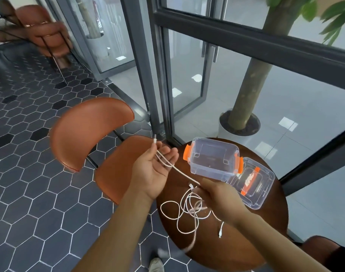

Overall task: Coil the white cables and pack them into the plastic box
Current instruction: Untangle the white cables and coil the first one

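fingers on a white cable above the worktop

the fingers of the left hand are held loosely spread, palm up, with two strands of a white cable laid across them and its plug end pinched between thumb and forefinger. the fingers of the right hand are curled around the same cable lower down; how tightly they are pressed cannot be told. a loose tangle of cable is spread at the left edge of the round worktop, one strand hanging over the near edge. the clear plastic box, with orange clips, is set open at the far edge. its lid is laid just beside it, toward the right edge.
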The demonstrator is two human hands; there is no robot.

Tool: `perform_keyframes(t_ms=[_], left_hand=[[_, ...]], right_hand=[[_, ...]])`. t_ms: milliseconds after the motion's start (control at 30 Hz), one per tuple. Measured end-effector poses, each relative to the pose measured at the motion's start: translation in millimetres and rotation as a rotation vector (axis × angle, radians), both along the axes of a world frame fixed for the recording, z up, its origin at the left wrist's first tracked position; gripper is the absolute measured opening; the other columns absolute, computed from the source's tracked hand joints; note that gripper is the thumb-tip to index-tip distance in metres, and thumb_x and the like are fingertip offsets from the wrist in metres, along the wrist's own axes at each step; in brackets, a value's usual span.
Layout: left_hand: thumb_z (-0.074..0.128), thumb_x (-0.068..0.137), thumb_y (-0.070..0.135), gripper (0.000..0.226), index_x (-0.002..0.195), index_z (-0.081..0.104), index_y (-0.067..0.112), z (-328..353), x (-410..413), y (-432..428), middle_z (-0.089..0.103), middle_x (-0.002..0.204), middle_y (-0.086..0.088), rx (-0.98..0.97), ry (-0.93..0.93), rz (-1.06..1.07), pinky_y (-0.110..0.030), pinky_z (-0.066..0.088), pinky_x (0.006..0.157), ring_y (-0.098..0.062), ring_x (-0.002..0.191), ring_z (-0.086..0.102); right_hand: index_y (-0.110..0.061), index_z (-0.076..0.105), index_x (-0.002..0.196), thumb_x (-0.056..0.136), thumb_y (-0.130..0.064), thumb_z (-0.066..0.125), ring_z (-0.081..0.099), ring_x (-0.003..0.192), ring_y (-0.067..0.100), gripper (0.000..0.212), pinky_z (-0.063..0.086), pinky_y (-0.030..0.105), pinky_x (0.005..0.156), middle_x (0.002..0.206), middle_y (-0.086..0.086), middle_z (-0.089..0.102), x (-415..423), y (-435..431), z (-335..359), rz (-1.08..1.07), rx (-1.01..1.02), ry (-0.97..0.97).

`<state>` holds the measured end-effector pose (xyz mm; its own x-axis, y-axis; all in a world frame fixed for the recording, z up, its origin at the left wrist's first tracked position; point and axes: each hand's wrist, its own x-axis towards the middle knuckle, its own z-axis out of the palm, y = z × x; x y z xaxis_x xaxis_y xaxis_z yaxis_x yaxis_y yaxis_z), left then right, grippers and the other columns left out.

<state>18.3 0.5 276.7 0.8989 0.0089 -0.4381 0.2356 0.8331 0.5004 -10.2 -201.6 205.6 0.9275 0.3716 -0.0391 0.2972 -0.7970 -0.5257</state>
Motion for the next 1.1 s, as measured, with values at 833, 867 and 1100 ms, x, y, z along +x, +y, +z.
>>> perform_keyframes(t_ms=[833,867,1100], left_hand=[[0.042,0.099,0.028,0.024,0.085,0.056,0.014,5,9,28,0.042,0.051,0.007,-0.100,-0.268,0.006,-0.019,0.039,0.044,-0.005,0.039,0.036],[0.043,0.098,0.028,0.024,0.084,0.057,0.015,3,11,36,0.041,0.051,0.008,-0.105,-0.274,0.028,-0.018,0.038,0.043,-0.004,0.039,0.035],[0.040,0.104,0.032,0.033,0.079,0.056,0.018,-28,29,70,0.040,0.048,0.009,-0.047,-0.142,0.196,-0.018,0.035,0.041,-0.005,0.036,0.034]], right_hand=[[-0.032,0.054,0.135,0.099,-0.020,0.051,0.068,0.082,0.019,0.038,0.049,0.021,0.059,0.115,0.004,0.073,30,-46,-40,-0.338,-0.140,0.238],[-0.036,0.043,0.144,0.098,-0.018,0.052,0.070,0.086,0.020,0.050,0.052,0.024,0.063,0.118,0.005,0.072,22,-57,-48,-0.352,-0.119,0.287],[-0.064,0.010,0.144,0.092,-0.005,0.067,0.071,0.061,0.019,0.097,0.059,0.026,0.065,0.071,0.004,0.074,-8,-92,-57,-0.092,0.271,0.589]])
